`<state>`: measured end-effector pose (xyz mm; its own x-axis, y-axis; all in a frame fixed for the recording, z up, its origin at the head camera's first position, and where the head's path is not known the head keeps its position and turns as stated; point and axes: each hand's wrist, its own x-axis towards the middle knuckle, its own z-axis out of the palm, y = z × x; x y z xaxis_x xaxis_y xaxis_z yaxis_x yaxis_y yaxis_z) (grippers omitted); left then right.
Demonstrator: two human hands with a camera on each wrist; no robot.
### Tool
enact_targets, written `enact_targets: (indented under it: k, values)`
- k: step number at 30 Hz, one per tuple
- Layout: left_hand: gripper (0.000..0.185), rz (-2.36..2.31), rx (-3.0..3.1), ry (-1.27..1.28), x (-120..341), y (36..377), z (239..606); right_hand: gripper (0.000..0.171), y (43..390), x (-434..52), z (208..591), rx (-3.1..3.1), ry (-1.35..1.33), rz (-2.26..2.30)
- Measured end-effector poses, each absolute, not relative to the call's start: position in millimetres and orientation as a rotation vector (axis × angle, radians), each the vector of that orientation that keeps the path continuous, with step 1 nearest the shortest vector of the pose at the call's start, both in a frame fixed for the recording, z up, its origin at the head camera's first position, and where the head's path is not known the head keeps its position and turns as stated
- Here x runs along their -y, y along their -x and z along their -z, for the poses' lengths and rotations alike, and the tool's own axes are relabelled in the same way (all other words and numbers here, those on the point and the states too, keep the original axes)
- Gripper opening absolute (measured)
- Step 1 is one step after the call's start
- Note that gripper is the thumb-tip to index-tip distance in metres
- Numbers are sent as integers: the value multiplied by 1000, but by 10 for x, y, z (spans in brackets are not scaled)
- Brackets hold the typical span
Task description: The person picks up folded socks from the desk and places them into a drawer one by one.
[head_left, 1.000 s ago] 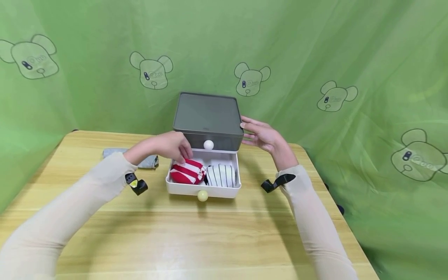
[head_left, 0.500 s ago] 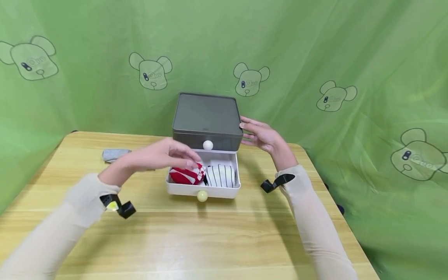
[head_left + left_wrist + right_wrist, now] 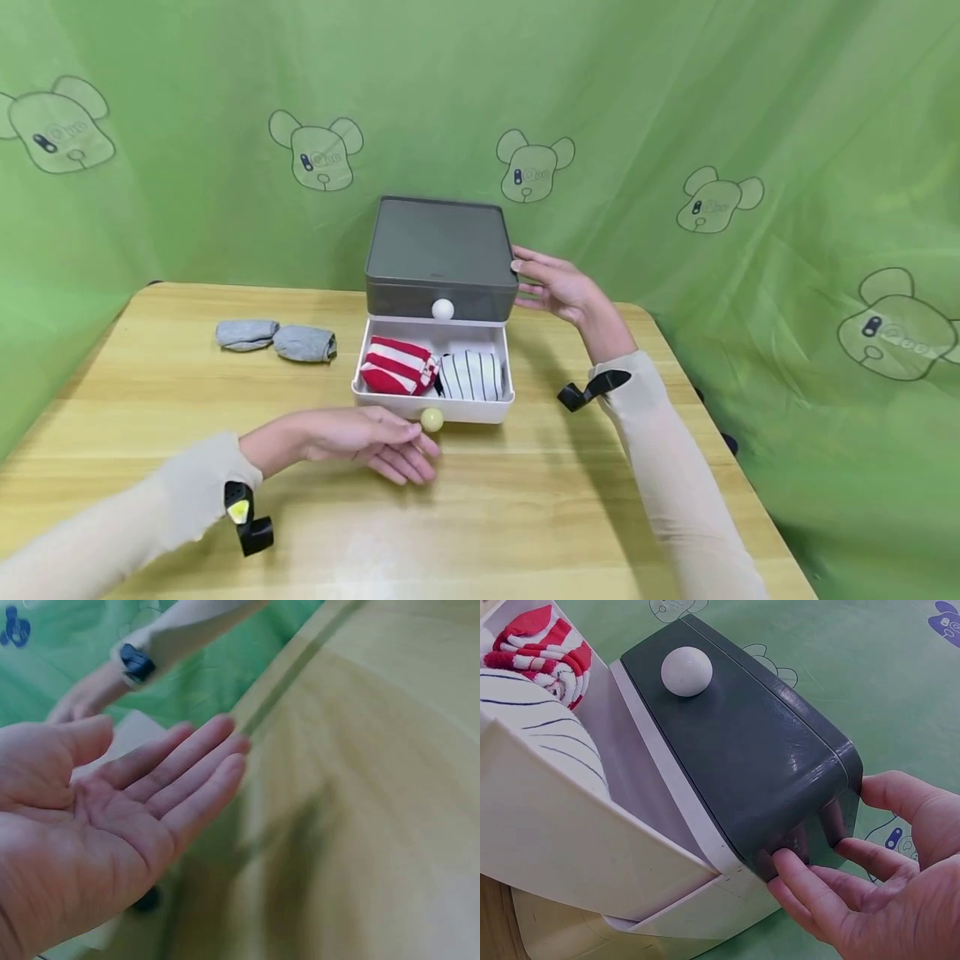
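A two-tier drawer box (image 3: 442, 242) has a dark grey upper part with a white knob (image 3: 442, 309). Its white lower drawer (image 3: 480, 412) is pulled out. Inside lie a red-and-white striped rolled sock (image 3: 396, 365) on the left and a white rolled sock with black stripes (image 3: 471, 376) on the right. My left hand (image 3: 367, 440) is just in front of the drawer, empty, fingers extended, thumb tip right by the pale yellow knob (image 3: 432, 419). My right hand (image 3: 558, 287) rests its fingertips against the box's right side, as the right wrist view shows.
Two grey rolled socks (image 3: 303, 343) lie on the wooden table (image 3: 450, 533), left of the box. A green curtain (image 3: 622, 108) with printed bear heads hangs behind the box and along the table's right side.
My left hand has left the red-and-white sock and come down to the front of the drawer, beside its yellow knob. The grey socks are now uncovered. My right hand stays at the box's side.
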<state>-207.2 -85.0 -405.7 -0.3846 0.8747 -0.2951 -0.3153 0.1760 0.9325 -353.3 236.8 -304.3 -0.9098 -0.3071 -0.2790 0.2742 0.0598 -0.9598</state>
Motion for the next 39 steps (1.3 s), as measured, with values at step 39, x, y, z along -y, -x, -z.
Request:
enact_targets:
  k: [39]
  values:
    - [53, -1883, -1079, -458, 648, 2118, 4437, 59, 3537, -2366, 3060, -1947, 18, 1910]
